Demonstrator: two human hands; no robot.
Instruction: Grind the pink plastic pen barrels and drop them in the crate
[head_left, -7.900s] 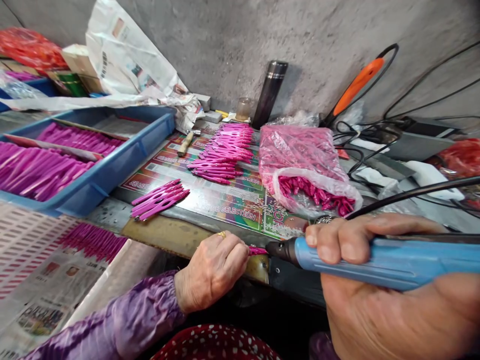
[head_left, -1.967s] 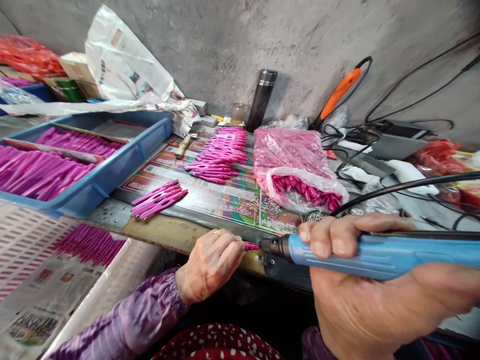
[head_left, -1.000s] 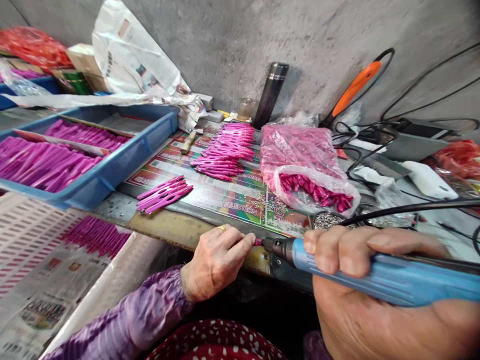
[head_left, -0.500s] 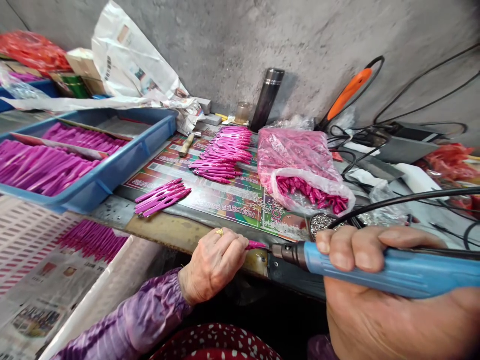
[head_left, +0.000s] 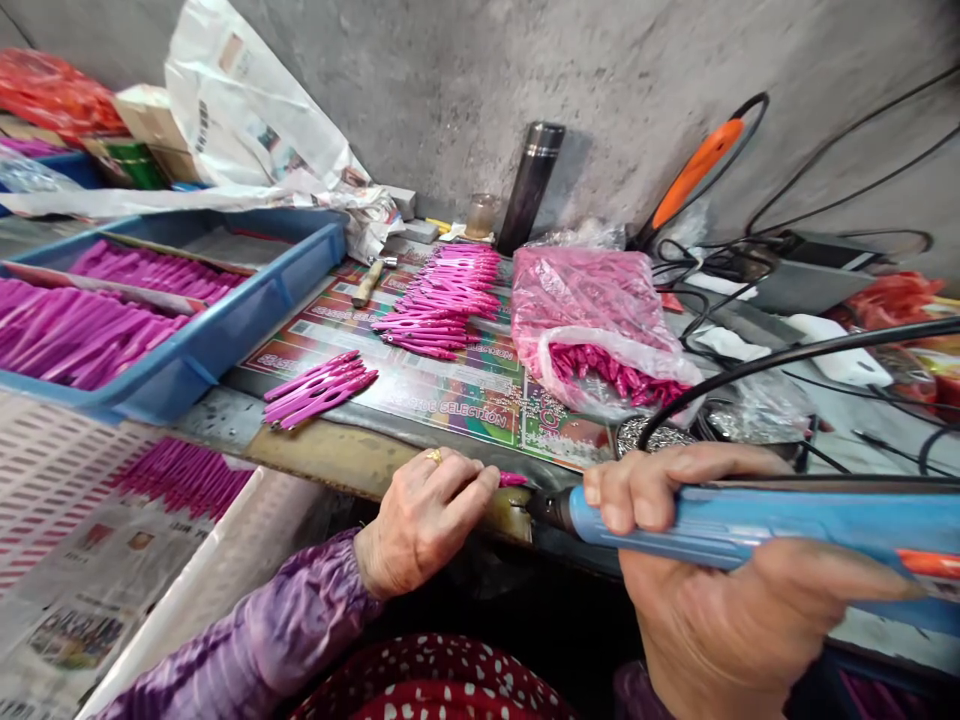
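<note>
- I saw the right hand (head_left: 705, 610) gripping the blue tool (head_left: 712, 522), tip leftward.
- The left hand (head_left: 424, 520), nearer the pink piece (head_left: 513, 479), pinched it.
- The piece ran roughly left-right, its exposed end just far of the tool's tip.

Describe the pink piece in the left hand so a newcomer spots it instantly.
Start at the big blue tool in the right hand. Its black nose points toward the left hand. The pink piece pokes out of that hand; unlike the bunched pink pieces beyond, it is gripped.
</note>
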